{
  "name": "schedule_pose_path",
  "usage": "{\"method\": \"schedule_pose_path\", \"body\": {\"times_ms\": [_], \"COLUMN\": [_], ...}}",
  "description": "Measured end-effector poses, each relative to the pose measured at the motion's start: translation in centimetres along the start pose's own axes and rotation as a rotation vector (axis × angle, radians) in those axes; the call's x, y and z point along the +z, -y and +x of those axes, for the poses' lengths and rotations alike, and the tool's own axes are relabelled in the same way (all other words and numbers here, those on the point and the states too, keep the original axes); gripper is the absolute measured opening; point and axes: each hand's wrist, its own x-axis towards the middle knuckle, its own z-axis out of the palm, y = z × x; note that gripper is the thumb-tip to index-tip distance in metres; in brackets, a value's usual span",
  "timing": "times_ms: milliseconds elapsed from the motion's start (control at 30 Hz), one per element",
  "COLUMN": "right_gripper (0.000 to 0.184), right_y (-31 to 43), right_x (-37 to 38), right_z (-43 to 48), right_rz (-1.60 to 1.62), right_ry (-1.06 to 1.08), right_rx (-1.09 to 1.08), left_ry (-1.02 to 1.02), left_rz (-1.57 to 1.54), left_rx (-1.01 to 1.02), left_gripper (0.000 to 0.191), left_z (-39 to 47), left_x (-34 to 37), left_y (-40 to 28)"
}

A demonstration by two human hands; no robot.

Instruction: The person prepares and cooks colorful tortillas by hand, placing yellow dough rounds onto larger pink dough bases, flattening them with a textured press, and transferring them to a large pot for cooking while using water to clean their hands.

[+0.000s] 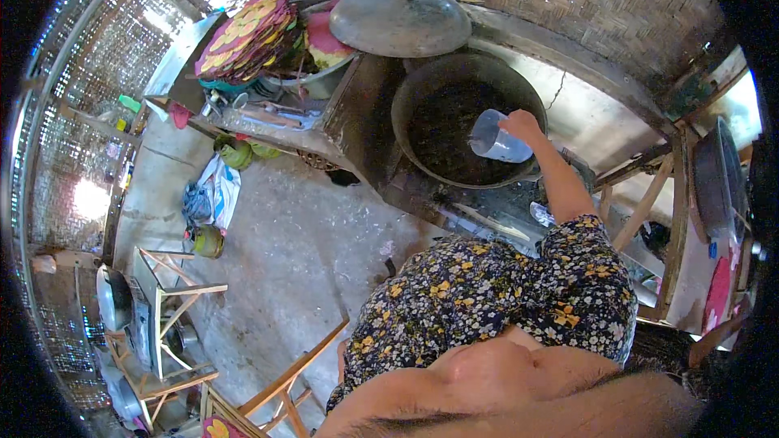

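Note:
My right hand (521, 126) grips a clear plastic jug (500, 137) by its side. The jug is tilted over a large, dark metal pot (405, 115), with its mouth facing left into the pot. Deep inside, the pot is dark, and its contents cannot be made out. Behind the pot, a broad round metal lid (398, 21) with a handle on top rests tilted. My left hand is out of view.
Stacked colourful mats (246, 36) and a metal basin (328, 82) stand on the counter left of the pot. A green gas cylinder (208, 242) and plastic bags (222, 191) sit on the concrete floor (292, 243). Wooden stools (182, 289) stand at left.

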Motion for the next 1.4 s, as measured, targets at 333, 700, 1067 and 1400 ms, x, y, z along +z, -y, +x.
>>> {"method": "schedule_pose_path", "body": {"times_ms": [333, 700, 1067, 1400], "right_gripper": [0.039, 0.029, 0.009, 0.021], "right_y": [-4.5, -18.5, -35.6, -43.3], "right_x": [-2.6, -2.5, -3.8, -6.3], "right_z": [1.7, 0.5, -0.8, 6.5], "right_rz": [0.102, 1.416, 2.038, 1.573], "right_ry": [-0.07, -0.297, -1.202, -1.972], "right_rx": [0.203, 0.294, 0.211, 0.522], "left_ry": [-0.09, -0.032, -0.212, -0.252], "left_rz": [0.027, 0.173, 0.256, 0.167], "left_rx": [0.128, 0.11, 0.061, 0.064], "left_gripper": [0.044, 0.046, 0.047, 0.049], "left_z": [4.4, 4.1, 7.4, 8.2], "left_x": [-3.4, -3.0, -8.3, -7.0], "left_y": [-13.0, -19.0, -27.7, -31.3]}}
